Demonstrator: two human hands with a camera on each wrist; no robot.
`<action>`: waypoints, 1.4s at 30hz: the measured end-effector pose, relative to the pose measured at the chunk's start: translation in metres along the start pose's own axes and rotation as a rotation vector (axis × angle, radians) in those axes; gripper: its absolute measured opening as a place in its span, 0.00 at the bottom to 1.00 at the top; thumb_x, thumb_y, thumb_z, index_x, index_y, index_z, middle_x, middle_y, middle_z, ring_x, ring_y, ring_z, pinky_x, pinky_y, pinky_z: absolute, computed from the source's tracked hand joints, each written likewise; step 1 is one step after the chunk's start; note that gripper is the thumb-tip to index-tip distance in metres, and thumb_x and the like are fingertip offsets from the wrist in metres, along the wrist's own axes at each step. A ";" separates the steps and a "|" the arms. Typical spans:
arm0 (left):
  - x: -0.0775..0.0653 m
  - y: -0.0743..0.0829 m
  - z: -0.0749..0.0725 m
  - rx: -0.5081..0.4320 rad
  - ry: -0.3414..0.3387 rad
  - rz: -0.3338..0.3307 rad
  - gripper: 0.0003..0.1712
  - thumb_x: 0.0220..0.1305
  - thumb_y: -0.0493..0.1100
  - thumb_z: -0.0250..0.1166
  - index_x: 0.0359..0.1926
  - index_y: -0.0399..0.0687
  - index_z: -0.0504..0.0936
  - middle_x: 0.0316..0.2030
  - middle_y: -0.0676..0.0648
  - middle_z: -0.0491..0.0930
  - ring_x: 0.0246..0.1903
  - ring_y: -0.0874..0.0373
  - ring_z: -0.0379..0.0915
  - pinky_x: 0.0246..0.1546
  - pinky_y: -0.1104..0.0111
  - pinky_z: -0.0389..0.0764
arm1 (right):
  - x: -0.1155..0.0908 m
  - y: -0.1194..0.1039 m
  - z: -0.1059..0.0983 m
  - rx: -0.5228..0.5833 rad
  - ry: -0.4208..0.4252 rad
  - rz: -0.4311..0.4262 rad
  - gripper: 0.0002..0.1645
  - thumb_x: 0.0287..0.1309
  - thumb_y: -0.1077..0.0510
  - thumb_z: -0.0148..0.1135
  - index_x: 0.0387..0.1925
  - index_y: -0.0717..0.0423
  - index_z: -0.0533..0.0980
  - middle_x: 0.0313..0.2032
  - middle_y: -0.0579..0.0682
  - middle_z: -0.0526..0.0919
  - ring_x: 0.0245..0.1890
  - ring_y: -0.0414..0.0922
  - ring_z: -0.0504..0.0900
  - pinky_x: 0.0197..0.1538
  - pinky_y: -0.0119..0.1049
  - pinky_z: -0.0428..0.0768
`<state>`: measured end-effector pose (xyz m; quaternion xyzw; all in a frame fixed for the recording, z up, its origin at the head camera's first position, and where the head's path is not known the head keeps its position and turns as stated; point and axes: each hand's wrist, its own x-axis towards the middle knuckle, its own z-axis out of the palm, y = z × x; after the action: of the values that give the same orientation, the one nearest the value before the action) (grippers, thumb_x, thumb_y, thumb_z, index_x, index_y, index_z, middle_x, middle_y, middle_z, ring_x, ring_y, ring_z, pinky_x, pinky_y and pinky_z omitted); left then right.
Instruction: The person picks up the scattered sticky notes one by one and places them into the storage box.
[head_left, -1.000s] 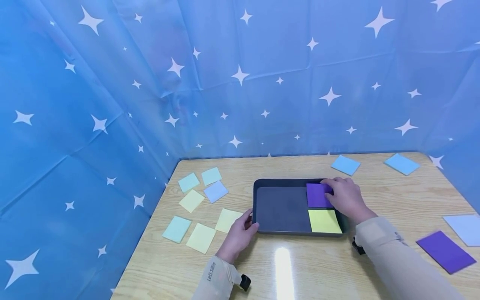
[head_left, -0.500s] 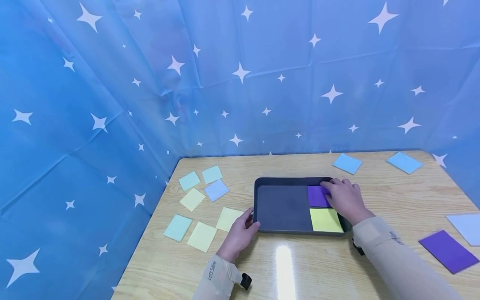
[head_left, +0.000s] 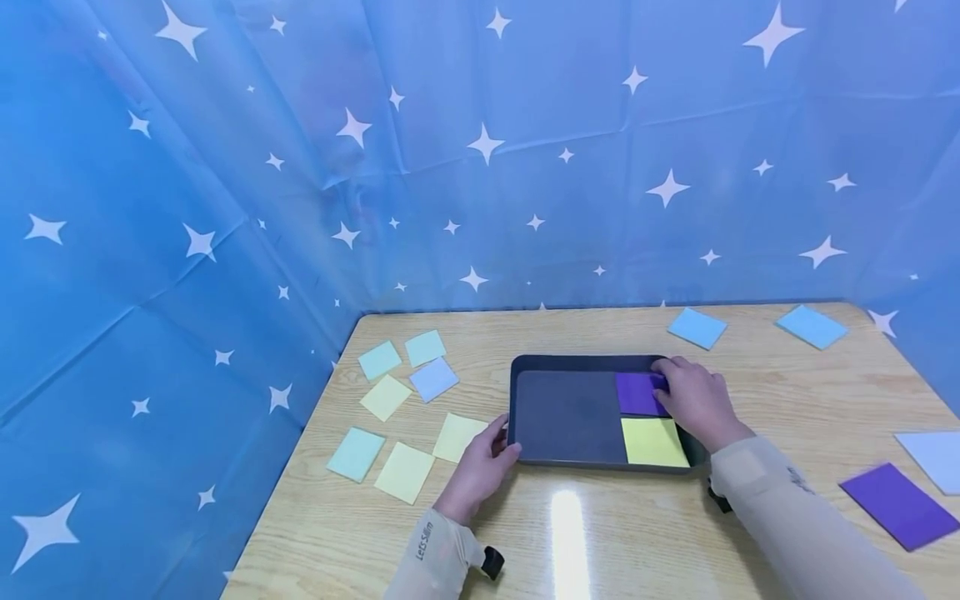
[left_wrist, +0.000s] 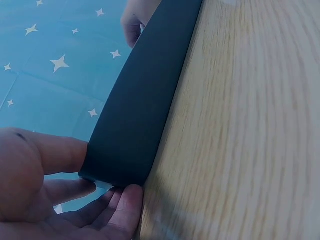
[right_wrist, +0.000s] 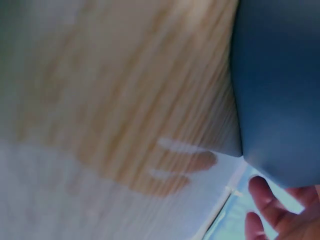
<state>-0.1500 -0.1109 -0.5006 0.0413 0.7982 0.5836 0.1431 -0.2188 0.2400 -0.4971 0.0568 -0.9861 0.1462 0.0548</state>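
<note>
A dark rectangular tray (head_left: 570, 417) lies on the wooden table. My left hand (head_left: 482, 472) grips its near left corner; the left wrist view shows thumb and fingers around the tray's corner (left_wrist: 135, 110). Inside the tray's right end, a purple square sticky note (head_left: 636, 393) lies behind a yellow sticky note (head_left: 652, 442). My right hand (head_left: 699, 402) reaches over the right end, its thumb touching the purple note and its other fingers by the far rim, spread apart. In the right wrist view, fingers (right_wrist: 272, 202) show beyond the tray's corner; their tips' contact is partly hidden.
Several pale green, yellow and lilac notes (head_left: 385, 398) lie left of the tray. Two blue pads (head_left: 697, 327) are at the back right. A larger purple sheet (head_left: 900, 506) and a pale sheet (head_left: 933, 458) lie at right. A starry blue curtain (head_left: 450, 167) hangs behind.
My right hand shifts slightly across the purple note, first left and then a little right; the note sits slightly nearer me from the far rim. My left hand stays on the tray.
</note>
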 end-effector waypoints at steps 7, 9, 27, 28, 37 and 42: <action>0.000 0.000 0.001 0.000 0.001 -0.002 0.34 0.74 0.41 0.59 0.77 0.43 0.61 0.62 0.39 0.76 0.60 0.48 0.73 0.60 0.55 0.77 | -0.006 0.005 -0.003 0.106 0.044 -0.029 0.21 0.63 0.61 0.66 0.55 0.65 0.77 0.53 0.68 0.80 0.52 0.68 0.79 0.46 0.66 0.74; 0.000 -0.001 0.001 -0.005 0.001 -0.003 0.34 0.75 0.41 0.59 0.77 0.44 0.61 0.63 0.39 0.75 0.60 0.48 0.73 0.60 0.54 0.77 | -0.008 0.005 -0.004 0.140 0.066 -0.043 0.19 0.64 0.63 0.64 0.55 0.66 0.77 0.53 0.69 0.80 0.52 0.68 0.79 0.49 0.67 0.75; 0.000 0.000 0.001 0.004 0.012 -0.008 0.34 0.74 0.41 0.59 0.77 0.44 0.61 0.65 0.37 0.74 0.62 0.46 0.72 0.62 0.53 0.76 | -0.024 0.013 -0.014 0.260 0.119 -0.029 0.17 0.69 0.66 0.55 0.56 0.68 0.75 0.55 0.72 0.74 0.42 0.62 0.82 0.42 0.59 0.81; 0.001 -0.001 0.002 0.009 0.014 -0.007 0.34 0.74 0.41 0.59 0.77 0.44 0.61 0.65 0.37 0.74 0.62 0.46 0.73 0.62 0.53 0.76 | -0.025 0.015 -0.014 0.264 0.120 -0.025 0.17 0.69 0.66 0.55 0.56 0.68 0.75 0.55 0.72 0.74 0.40 0.61 0.82 0.41 0.58 0.81; -0.001 0.000 0.002 0.012 0.016 -0.006 0.34 0.74 0.41 0.59 0.77 0.44 0.61 0.65 0.37 0.74 0.62 0.46 0.73 0.61 0.53 0.77 | -0.033 0.020 -0.023 0.298 0.066 0.034 0.21 0.72 0.56 0.56 0.59 0.67 0.74 0.53 0.71 0.75 0.42 0.61 0.81 0.41 0.56 0.81; 0.000 0.001 0.003 0.023 0.016 -0.011 0.34 0.74 0.42 0.59 0.77 0.44 0.61 0.65 0.37 0.74 0.62 0.47 0.73 0.61 0.55 0.78 | -0.037 0.025 -0.029 0.294 0.011 0.034 0.22 0.73 0.54 0.54 0.56 0.68 0.76 0.48 0.69 0.79 0.42 0.60 0.82 0.41 0.56 0.80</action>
<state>-0.1495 -0.1083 -0.5006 0.0341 0.8062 0.5740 0.1393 -0.1823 0.2761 -0.4811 0.0467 -0.9545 0.2905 0.0489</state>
